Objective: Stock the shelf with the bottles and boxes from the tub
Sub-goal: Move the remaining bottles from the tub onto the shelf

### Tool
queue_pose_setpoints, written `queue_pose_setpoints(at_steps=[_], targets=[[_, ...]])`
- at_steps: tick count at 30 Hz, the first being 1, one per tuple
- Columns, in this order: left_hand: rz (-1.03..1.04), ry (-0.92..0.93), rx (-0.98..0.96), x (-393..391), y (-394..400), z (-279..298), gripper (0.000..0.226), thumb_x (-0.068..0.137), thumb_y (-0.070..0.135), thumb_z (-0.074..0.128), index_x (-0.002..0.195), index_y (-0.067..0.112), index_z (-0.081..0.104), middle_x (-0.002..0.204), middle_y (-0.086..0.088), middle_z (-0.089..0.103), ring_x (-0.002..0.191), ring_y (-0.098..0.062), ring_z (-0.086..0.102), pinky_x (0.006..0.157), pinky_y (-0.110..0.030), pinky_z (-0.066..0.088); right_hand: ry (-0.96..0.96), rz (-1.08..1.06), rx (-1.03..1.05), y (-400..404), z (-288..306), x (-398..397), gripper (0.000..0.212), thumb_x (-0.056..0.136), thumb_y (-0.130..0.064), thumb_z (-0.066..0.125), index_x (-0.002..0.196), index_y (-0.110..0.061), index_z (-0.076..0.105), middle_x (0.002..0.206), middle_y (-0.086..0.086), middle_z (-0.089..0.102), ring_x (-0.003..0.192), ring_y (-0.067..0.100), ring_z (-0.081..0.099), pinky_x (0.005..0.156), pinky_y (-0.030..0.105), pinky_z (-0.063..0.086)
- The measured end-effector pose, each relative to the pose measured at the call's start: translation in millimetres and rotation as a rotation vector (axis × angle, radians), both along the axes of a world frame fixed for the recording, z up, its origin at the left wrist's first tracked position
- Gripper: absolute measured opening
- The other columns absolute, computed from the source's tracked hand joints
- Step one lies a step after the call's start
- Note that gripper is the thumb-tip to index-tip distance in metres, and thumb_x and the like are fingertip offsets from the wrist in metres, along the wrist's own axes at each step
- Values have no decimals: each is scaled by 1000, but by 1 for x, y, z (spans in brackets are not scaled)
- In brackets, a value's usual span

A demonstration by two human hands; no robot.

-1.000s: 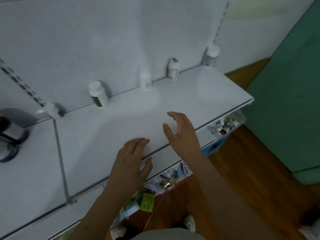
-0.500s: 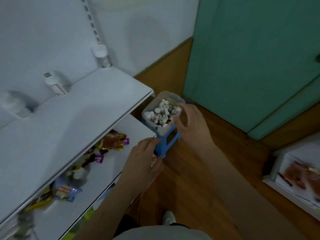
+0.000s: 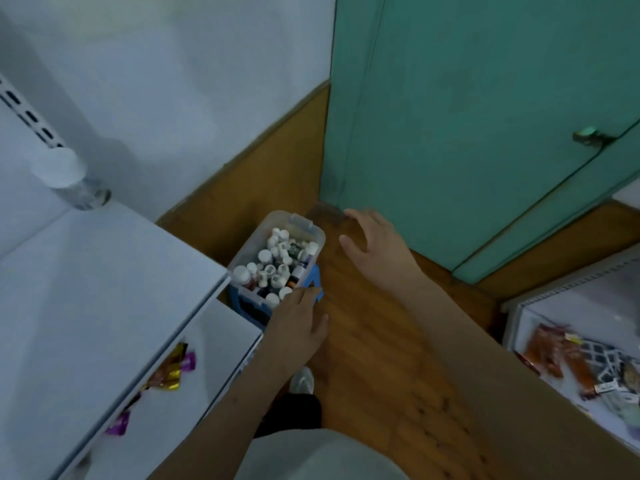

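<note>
A clear plastic tub (image 3: pixel 313 233) full of several small white-capped bottles (image 3: pixel 277 263) sits on a blue stool (image 3: pixel 313 284) beside the white shelf (image 3: pixel 104 282). My left hand (image 3: pixel 298 323) reaches at the tub's near corner, fingers extended, holding nothing. To the right of the tub my right hand (image 3: pixel 370 247) hovers with fingers spread and empty. One white-capped bottle (image 3: pixel 67 176) stands at the shelf's back right corner.
A lower shelf (image 3: pixel 211 348) holds foil snack packets (image 3: pixel 171 368). A green door (image 3: pixel 467 116) stands behind the tub. Another shelf with orange packets (image 3: pixel 554 355) lies at the right. Wooden floor (image 3: pixel 381 358) runs between them; my shoe (image 3: pixel 302 381) shows below.
My view swung from the shelf top right and down to the tub. Both hands left the shelf edge and came to the tub; the right hand moved from the tub's rim to its right.
</note>
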State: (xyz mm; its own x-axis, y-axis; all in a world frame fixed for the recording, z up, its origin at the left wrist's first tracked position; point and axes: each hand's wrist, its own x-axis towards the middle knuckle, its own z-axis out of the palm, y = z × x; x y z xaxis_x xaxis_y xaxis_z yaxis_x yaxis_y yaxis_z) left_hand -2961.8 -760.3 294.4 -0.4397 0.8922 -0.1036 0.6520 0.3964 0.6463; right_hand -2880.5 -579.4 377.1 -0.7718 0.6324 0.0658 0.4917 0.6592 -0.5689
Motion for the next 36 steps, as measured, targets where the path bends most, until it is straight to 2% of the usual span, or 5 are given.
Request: queue_pose_setpoints(at_steps=[7,14,21,30,36], targets=[[62,-60,-89,-49,62,-25,49,97,34,51,141,15,42,133,-6,47,120,-22,46,98,-38,44,-138,100,-14,68,-22,-70,49,98,-35,51,143,-15,45,142,5,48,131,22,44,111,37,36],[352,-245,-163,-91,90,-63,40,92,32,53,128,14,52,118,-7,52,109,-27,52,87,-44,49,-249,265,-62,134,-71,-124,48,97,-28,55,141,-13,47,139,7,50,129,24,46,108,32,34],[755,-380,-373,-126,111,-121,79,77,57,35,132,3,51,126,-21,53,115,-36,51,93,-42,44,-450,602,-186,194,-144,-199,48,98,-23,56,144,-11,45,141,12,51,129,30,45,103,35,36],[908,-491,-616,-169,158,-237,55,93,24,56,142,3,39,130,-20,49,119,-36,51,94,-39,45,-730,944,-198,208,-312,-262,41,95,-11,55,134,0,51,129,22,57,118,36,55,96,40,43],[1303,-605,-606,-196,163,-332,44,92,20,57,128,-3,45,127,-24,53,118,-40,52,94,-41,42,-873,1107,-141,191,-414,-269,42,95,-24,52,133,-9,48,127,13,55,117,30,53,91,39,48]])
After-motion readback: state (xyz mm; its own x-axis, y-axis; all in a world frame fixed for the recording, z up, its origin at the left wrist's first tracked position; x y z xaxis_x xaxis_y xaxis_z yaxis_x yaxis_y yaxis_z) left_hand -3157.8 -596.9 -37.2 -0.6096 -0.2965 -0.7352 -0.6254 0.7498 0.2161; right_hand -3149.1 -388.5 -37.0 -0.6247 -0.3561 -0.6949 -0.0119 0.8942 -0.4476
